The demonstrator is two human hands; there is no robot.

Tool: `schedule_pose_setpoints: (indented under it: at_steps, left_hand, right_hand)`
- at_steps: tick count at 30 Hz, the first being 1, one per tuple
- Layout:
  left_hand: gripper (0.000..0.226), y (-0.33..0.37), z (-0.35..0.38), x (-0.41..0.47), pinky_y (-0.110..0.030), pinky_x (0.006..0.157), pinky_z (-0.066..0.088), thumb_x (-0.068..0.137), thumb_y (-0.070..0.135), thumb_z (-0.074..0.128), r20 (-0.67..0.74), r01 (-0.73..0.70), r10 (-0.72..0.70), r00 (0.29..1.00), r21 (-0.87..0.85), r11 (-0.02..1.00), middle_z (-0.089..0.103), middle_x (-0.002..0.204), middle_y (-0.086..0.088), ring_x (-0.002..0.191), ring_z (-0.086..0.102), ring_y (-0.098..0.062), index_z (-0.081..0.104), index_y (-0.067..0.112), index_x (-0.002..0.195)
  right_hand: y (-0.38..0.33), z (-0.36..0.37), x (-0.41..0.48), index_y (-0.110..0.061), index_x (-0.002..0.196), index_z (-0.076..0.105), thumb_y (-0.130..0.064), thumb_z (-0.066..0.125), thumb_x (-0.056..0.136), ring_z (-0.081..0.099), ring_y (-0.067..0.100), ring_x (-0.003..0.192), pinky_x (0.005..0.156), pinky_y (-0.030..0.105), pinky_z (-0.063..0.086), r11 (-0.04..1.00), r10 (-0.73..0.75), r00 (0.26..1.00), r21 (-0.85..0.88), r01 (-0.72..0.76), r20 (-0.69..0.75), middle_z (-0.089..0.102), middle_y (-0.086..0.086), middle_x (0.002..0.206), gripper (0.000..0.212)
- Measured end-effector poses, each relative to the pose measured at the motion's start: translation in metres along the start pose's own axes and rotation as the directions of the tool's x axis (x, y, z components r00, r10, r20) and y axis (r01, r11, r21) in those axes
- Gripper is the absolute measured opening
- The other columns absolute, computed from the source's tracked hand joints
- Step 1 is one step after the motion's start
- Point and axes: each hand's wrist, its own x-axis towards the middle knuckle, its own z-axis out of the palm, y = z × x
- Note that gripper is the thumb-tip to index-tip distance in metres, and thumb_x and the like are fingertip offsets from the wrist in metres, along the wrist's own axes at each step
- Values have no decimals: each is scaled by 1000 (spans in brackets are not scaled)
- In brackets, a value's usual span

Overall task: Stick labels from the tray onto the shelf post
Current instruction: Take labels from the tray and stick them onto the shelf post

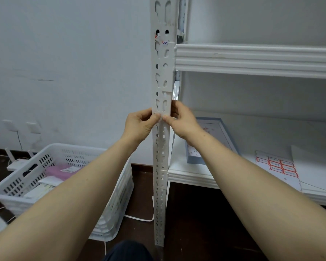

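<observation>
The white perforated shelf post point(161, 151) stands upright in the middle of the view. My left hand point(139, 127) and my right hand point(183, 120) pinch it from either side at mid height, thumbs meeting on its front face and fingers behind it. Whether a label lies under the thumbs I cannot tell. A small label with red and blue marks point(163, 42) sticks on the post higher up, by the upper shelf. A sheet of red-bordered labels point(277, 166) lies on the lower shelf to the right, apart from both hands.
A blue-rimmed flat box point(224, 129) rests on the lower shelf point(192, 178) behind my right forearm. A white slotted basket point(109, 204) with papers and a pink item stands on the dark floor at the left. Cables and wall sockets point(21, 127) run along the left wall.
</observation>
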Motion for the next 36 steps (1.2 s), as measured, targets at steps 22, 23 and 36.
schedule_pose_setpoints:
  at_steps: [22,23,36]
  left_hand:
    - [26,2,4,2,-26,59,36,78,31,51,-29,-131,154,988,388,912,48,56,5,58,40,-12,69,12,76]
    - [23,2,2,2,-26,64,41,83,28,54,-15,-123,137,991,355,927,54,60,4,62,46,-14,71,13,81]
    - [16,4,5,-2,-36,92,53,90,10,58,-33,84,-88,996,-114,990,74,86,-3,85,69,-16,73,13,92]
  right_hand:
    - [-2,0,-2,-13,129,47,-15,60,88,56,12,104,86,22,44,1000,15,1000,-24,-15,-1,59,3,123,43]
    - [-3,0,-3,-12,129,46,-15,60,88,56,12,103,85,22,44,1000,15,1000,-22,-15,0,59,3,123,43]
    - [-1,1,-1,-12,130,45,-11,58,89,56,18,114,91,25,45,998,10,1000,-65,-10,-6,58,4,126,43]
